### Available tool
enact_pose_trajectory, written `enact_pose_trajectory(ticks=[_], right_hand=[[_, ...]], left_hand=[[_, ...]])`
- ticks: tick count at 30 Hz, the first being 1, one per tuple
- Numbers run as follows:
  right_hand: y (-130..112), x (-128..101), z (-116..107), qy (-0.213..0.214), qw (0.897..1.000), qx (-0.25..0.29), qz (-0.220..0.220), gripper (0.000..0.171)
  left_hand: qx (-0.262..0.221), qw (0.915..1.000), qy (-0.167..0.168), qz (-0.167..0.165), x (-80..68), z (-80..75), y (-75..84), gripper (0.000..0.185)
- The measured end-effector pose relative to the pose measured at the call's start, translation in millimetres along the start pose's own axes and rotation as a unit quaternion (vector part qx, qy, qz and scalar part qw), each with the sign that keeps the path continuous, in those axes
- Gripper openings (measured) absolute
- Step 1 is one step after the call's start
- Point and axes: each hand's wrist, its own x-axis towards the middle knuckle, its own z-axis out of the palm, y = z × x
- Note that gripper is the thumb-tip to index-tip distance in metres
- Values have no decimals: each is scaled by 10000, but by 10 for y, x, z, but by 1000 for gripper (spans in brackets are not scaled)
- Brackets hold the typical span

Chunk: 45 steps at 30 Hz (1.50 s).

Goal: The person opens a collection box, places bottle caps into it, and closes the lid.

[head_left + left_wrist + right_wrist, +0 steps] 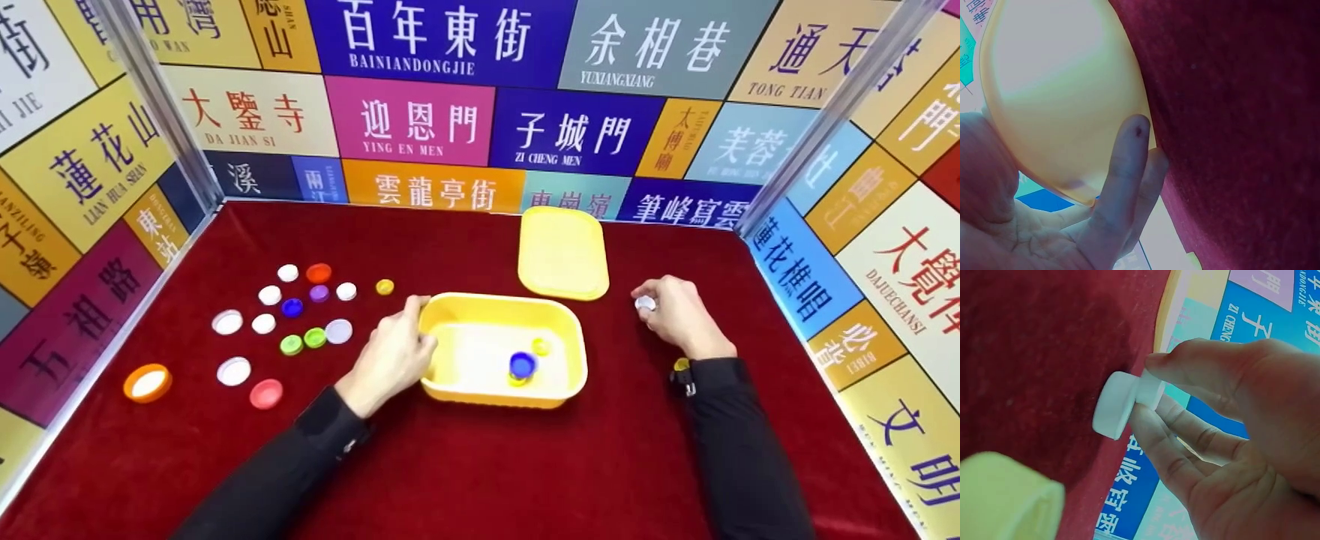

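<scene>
A white bottle cap [645, 303] was pinched between thumb and fingertips of the right hand [679, 315], right of centre in the head view, just above the red cloth [525, 465]. The yellow tub [502, 349] lay to the left of that hand, at frame centre, its long axis running left to right; the yellow lid [562, 251] lay nearer, up and to the left. The left hand [394, 360] was held against the tub's left end, fingers [1123, 169] straight along its outer wall.

A blue cap [523, 364] and a yellow cap [541, 346] inside the tub were recorded in the head view only. The pinch on the cap [1117, 405] was shown clearly only in the right wrist view.
</scene>
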Motion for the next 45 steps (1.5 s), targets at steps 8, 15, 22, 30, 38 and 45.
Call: enact_pose_trajectory(ticks=[8, 15, 22, 30, 38, 45], right_hand=[[-252, -43, -73, -5, 9999, 154, -19, 28], [-566, -63, -143, -7, 9983, 382, -448, 24], [-890, -111, -154, -82, 9922, 652, -1058, 22], [-1184, -177, -115, -111, 9798, 779, -1837, 18], [-1351, -270, -36, -601, 9663, 576, -2437, 22], [-1398, -297, -10, -1148, 9589, 435, -2558, 24]], left_hand=[[-29, 9999, -92, -44, -22, -1, -1, 55], [-19, 10000, 24, 5, -16, 3, -2, 54], [-13, 10000, -5, -62, -20, 1, -1, 54], [-34, 10000, 61, 34, -15, 0, 5, 54], [-53, 10000, -30, -50, 0, -6, 16, 55], [-43, 9999, -58, -138, -13, -9, 20, 56]])
